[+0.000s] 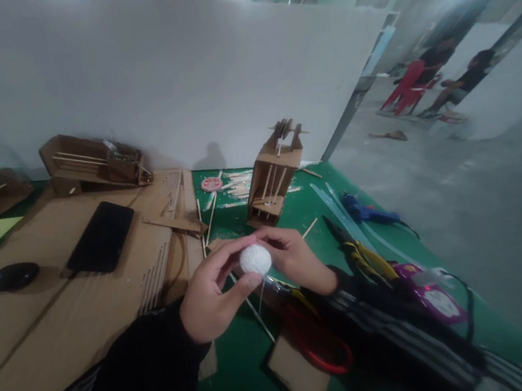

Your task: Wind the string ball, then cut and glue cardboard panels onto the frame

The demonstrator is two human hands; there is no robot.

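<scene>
A white ball (255,260), rough on its surface, is held up in front of me over the green tabletop (244,386). My left hand (211,299) grips it, thumb on the near side and fingers curled behind. From the other side, my right hand (298,259) closes its fingers against the ball; its fingertips are partly hidden. A thin strand hangs below the ball. Underneath lie scissors with red handles (324,352) and a cardboard piece (296,371). Just beyond my hands stands a cardboard frame (272,187) with thin sticks through it.
Pliers (370,259), a blue glue gun (373,212) and a purple power strip (430,294) lie to the right. On cardboard at left rest a black phone (102,237) and a black oval object (13,277). A cardboard model (92,166) stands behind. People (435,78) are in the background.
</scene>
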